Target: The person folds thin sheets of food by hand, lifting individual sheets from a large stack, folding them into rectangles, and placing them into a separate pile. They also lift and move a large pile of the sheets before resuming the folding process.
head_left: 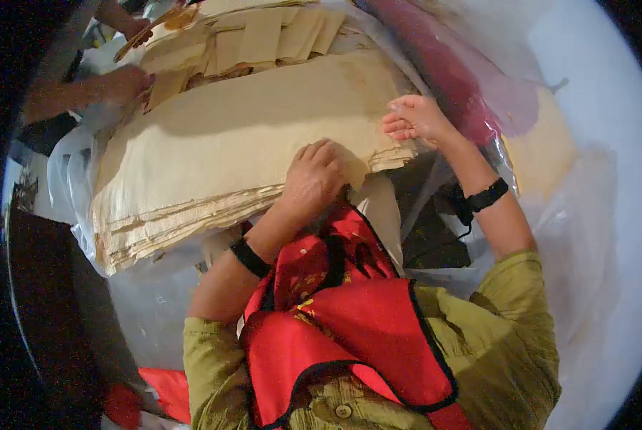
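A stack of large, thin cream-coloured sheets (221,143) lies in front of me, its near edges layered and uneven. My left hand (314,175) is at the near edge of the stack, right of its middle. Its fingers are bent and closed on the top sheet's edge, and the fingertips are partly hidden. Over the right end of the sheets, my right hand (415,120) is raised with its fingers loosely curled and a gap beside the thumb. Nothing shows in it.
Smaller cream strips (264,36) lie behind the stack. At the upper left, another person's hand (131,82) is near the strips, and a hand above it is by a brown stick-like tool (138,41). Clear plastic sheeting (70,172) hangs at the left. A dark red roll-like shape (450,72) runs along the right.
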`<move>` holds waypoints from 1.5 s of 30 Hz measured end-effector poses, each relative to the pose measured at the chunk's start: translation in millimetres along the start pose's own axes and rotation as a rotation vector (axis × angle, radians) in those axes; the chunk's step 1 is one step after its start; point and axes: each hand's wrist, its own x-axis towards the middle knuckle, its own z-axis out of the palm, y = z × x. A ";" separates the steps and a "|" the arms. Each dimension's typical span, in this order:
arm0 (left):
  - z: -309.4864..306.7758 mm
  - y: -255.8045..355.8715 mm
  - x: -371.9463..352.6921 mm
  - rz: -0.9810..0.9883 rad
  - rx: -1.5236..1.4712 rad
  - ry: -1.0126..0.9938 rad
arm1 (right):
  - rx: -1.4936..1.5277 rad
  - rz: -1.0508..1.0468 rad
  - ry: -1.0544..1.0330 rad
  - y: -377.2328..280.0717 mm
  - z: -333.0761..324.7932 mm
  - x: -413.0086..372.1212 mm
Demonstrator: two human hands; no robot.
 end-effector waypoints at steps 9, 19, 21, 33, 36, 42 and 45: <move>16.8 1.3 7.3 -0.045 -0.082 -0.008 | -0.125 -0.067 -0.022 13.9 -4.1 -12.3; 27.8 20.2 36.4 -0.047 0.001 0.001 | -0.206 -0.137 -0.026 33.1 -13.5 -21.7; 30.0 21.7 44.0 -0.070 0.039 -0.041 | -0.215 -0.151 -0.034 32.0 -12.8 -25.3; 25.3 24.7 59.9 -0.172 0.068 -0.090 | -0.188 -0.429 0.196 16.0 1.2 -42.7; 23.8 16.1 58.2 -0.269 -0.085 -0.080 | -0.261 -0.447 0.207 17.2 0.1 -41.5; 29.9 7.2 57.5 -0.271 -0.070 -0.060 | -0.356 -0.353 0.206 26.3 -2.5 -34.4; 33.7 5.7 58.8 -0.196 0.007 -0.088 | -0.285 -0.349 0.208 26.5 -2.2 -38.2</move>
